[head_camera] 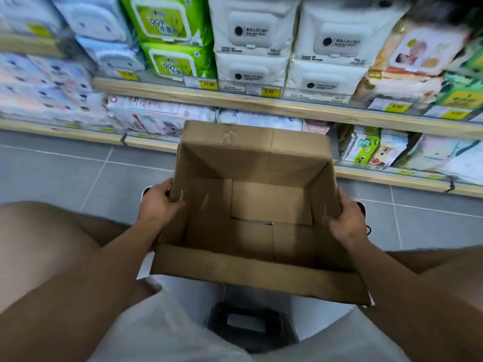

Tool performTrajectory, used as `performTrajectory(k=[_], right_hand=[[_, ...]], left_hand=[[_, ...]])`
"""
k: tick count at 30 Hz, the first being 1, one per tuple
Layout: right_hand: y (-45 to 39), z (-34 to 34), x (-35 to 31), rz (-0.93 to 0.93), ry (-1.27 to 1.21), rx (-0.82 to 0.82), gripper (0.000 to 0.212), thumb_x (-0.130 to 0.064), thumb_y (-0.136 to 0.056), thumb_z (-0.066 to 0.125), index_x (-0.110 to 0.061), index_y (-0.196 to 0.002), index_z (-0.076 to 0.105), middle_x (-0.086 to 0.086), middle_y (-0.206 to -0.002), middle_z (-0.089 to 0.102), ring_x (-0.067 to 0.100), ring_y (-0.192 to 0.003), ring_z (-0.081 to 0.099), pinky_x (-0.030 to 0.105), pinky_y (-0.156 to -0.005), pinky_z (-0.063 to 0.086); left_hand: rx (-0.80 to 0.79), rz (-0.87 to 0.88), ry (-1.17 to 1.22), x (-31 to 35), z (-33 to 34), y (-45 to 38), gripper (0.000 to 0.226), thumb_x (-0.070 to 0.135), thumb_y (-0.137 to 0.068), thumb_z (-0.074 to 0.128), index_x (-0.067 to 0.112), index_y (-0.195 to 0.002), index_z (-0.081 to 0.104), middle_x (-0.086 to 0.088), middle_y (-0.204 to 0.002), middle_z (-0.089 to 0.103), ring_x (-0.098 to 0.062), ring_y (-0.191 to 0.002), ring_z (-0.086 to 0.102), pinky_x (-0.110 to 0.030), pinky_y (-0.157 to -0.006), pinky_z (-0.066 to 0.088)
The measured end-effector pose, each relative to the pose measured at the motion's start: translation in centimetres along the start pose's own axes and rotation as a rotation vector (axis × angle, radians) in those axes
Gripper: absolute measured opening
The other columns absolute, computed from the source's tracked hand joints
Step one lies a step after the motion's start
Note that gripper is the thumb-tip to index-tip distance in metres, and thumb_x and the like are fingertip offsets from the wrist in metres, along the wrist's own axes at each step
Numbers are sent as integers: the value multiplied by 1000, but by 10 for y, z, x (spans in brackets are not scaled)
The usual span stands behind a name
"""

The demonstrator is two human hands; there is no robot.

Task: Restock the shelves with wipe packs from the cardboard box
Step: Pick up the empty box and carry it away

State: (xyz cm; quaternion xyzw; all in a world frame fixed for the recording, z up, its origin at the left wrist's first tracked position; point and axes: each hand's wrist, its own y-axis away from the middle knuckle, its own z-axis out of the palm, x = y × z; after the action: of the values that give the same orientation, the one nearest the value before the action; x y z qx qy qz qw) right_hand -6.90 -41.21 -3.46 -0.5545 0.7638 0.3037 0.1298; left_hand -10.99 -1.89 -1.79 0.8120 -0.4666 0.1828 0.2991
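An open cardboard box sits in front of me between my knees, its flaps up and its inside bare. My left hand grips the box's left wall at the rim. My right hand holds the right wall. White wipe packs with grey lids stand stacked on the wooden shelf ahead, beside green wipe packs to their left. More white packs sit to the right.
A lower shelf holds small assorted packs and flat pink and white packs. Yellow price tags line the shelf edge. Grey tiled floor spreads to the left. A dark stool sits under me.
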Motion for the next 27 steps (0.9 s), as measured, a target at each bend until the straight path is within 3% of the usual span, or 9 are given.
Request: performTrajectory(k=[5, 9, 16, 19, 24, 27], right_hand=[[26, -10, -16, -140, 65, 94, 77, -12, -87, 64, -36, -149, 25, 7, -122, 57, 28, -110, 55, 41, -88, 46], [27, -15, -17, -174, 87, 127, 78, -11, -89, 61, -34, -152, 22, 11, -123, 57, 31, -111, 54, 42, -89, 46], [0, -5, -18, -128, 91, 78, 76, -16, -93, 57, -44, -151, 16, 9, -121, 56, 25, -103, 55, 44, -86, 48], [-12, -9, -40, -107, 105, 58, 76, -14, -92, 56, -45, -150, 16, 7, -126, 55, 27, -110, 55, 46, -88, 48], [-13, -53, -95, -97, 165, 29, 77, -11, -92, 56, -44, -150, 17, 7, -127, 54, 29, -110, 56, 41, -85, 48], [7, -105, -137, -91, 210, 25, 78, -14, -91, 58, -45, -150, 17, 8, -129, 55, 33, -112, 56, 46, -89, 49]], left_hand=[[112, 35, -52, -17, -21, 17, 65, 40, -81, 68, 43, -136, 36, 0, -109, 63, -23, -96, 62, -44, -83, 55], [203, 50, -79, -5, -24, 14, 66, 28, -87, 64, 41, -143, 31, -4, -108, 60, -26, -98, 59, -43, -84, 54], [189, 66, -114, -11, -16, -11, 64, 16, -91, 59, 34, -146, 31, -9, -108, 56, -26, -98, 57, -40, -86, 49], [184, 31, -129, -5, -28, -22, 63, 18, -92, 58, 38, -145, 31, -9, -108, 55, -29, -100, 57, -44, -86, 50], [167, -10, -142, 29, -86, -21, 62, 17, -92, 58, 37, -145, 32, -10, -107, 58, -32, -100, 59, -45, -85, 51], [157, -7, -112, 59, -141, 1, 61, 16, -92, 58, 36, -144, 34, -10, -107, 59, -32, -99, 60, -42, -85, 51]])
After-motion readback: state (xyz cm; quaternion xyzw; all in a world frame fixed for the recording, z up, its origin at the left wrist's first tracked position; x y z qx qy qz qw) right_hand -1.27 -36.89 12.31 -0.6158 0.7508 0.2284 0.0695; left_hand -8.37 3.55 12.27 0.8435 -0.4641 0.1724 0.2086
